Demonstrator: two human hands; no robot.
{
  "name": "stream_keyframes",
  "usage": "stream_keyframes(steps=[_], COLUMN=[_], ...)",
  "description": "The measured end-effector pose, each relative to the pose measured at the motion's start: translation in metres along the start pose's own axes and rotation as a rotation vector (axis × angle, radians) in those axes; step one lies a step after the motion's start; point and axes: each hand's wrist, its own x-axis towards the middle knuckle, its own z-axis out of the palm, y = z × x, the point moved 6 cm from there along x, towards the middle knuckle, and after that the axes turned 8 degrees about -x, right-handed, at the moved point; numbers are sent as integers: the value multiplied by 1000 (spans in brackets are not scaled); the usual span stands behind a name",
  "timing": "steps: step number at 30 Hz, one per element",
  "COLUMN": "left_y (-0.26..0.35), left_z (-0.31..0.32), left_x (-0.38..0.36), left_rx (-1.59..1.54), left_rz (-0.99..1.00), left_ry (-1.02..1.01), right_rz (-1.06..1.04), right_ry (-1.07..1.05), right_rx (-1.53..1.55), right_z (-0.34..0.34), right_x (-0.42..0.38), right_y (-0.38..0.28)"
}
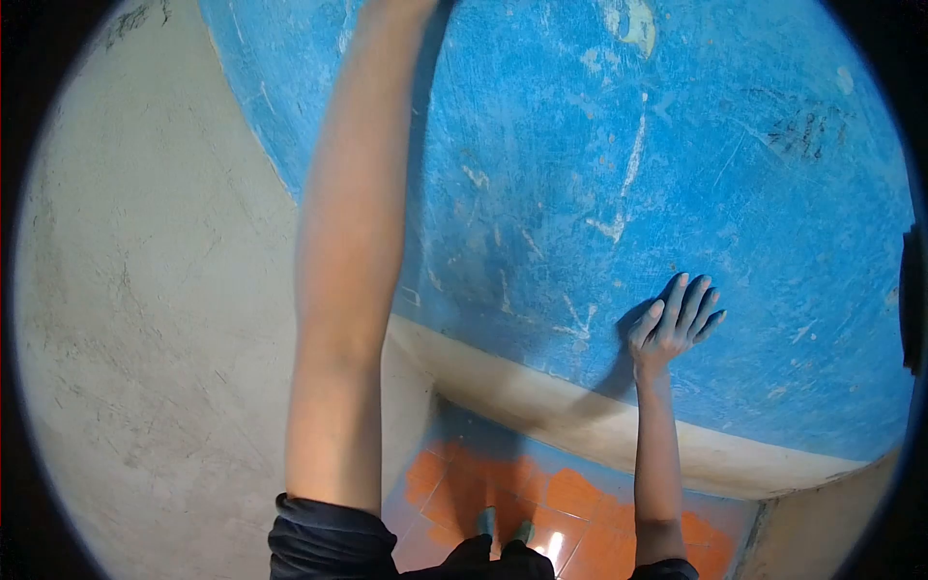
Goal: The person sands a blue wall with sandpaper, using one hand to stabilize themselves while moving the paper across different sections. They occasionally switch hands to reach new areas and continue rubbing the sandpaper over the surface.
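Observation:
My right hand (671, 324) rests against the blue wall (541, 174), fingers stretched out and slightly apart, with nothing in it. A bluish-grey dust coats its fingers and back. My left forearm (353, 222) reaches up along the wall and leaves the frame at the top edge. The left hand itself is out of view, so what it touches or holds is hidden. Scratches, pale scrapes (636, 155) and a chipped whitish patch (633, 24) mark the blue paint.
A bare grey wall (155, 290) stands on the left. Below the blue paint runs a cream band (512, 372). The orange tiled floor (570, 493) has bluish dust over parts of it, and my feet (486, 522) stand there. A dark object (911, 300) shows at the right edge.

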Motion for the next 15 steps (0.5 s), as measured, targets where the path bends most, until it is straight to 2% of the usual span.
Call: stream_keyframes(steps=[2, 4, 7, 8, 12, 15], left_y=[-9, -5, 22, 28, 73, 99], left_z=[6, 7, 9, 11, 19, 8], left_x=[-50, -99, -250, -313, -611, -714], left_rx=[100, 60, 24, 37, 84, -14], left_rz=[49, -15, -80, -147, -468, -524], left_ry=[7, -1, 50, 9, -419, -616], right_rz=[4, 7, -2, -3, -4, -24], right_ry=[3, 12, 18, 18, 21, 18], right_rx=[-5, -11, -18, -20, -23, -26], right_z=[-2, -2, -2, -3, -2, -2], right_x=[1, 3, 3, 3, 3, 2], right_y=[-1, -2, -3, -3, -6, -4])
